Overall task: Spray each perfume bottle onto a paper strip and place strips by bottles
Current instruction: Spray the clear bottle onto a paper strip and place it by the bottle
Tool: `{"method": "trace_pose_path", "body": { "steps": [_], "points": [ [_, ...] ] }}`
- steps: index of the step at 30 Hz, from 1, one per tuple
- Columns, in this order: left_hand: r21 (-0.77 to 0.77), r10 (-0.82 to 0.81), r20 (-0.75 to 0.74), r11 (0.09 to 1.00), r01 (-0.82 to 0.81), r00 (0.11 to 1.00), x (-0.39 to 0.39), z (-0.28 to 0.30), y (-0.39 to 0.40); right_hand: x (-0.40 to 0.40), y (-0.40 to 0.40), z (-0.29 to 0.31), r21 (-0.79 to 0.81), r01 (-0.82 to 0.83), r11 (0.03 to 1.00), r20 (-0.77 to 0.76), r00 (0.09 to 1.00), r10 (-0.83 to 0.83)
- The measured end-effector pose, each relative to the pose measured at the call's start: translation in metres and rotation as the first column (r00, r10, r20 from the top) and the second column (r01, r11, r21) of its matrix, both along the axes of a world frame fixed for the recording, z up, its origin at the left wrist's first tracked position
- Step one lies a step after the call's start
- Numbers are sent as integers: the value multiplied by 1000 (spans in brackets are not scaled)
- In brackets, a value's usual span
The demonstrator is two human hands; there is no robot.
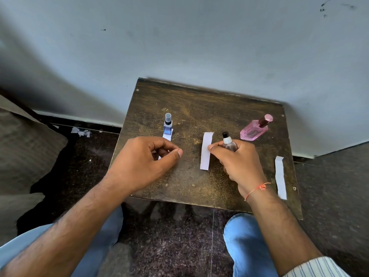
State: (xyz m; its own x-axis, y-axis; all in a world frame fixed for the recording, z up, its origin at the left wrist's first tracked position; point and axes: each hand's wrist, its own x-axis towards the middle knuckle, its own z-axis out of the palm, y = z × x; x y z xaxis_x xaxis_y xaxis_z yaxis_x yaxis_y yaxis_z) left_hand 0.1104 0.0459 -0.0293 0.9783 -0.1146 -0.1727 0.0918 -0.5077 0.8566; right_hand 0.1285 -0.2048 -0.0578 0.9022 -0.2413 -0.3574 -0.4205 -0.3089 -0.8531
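Observation:
Three perfume bottles are on a small dark wooden table. A blue bottle stands at the left with a paper strip in front of it, mostly hidden under my left hand, whose fingers are curled loosely above the strip; whether they pinch it is unclear. My right hand grips a small clear bottle with a black cap, upright. A second white strip lies just left of that bottle, touching my thumb. A pink bottle leans at the back right. A third strip lies near the right edge.
The table stands against a pale wall in a corner. Torn paper scraps lie on the dark floor at the left. A cushion is at the far left. My knees in blue jeans are below the table's front edge.

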Motion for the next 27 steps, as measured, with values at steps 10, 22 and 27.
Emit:
{"method": "trace_pose_path", "body": {
  "steps": [10, 22, 27],
  "points": [
    [197, 140, 95, 968, -156, 986, 10, 7, 42, 5, 7, 1, -314, -45, 948, -43, 999, 33],
    [284, 146, 53, 946, -156, 988, 9, 3, 44, 2, 13, 5, -466, -90, 880, -32, 996, 85],
    [313, 133, 48, 939, -142, 990, 8, 0, 40, 0, 13, 6, -430, -86, 899, -41, 996, 76]
  ]
}}
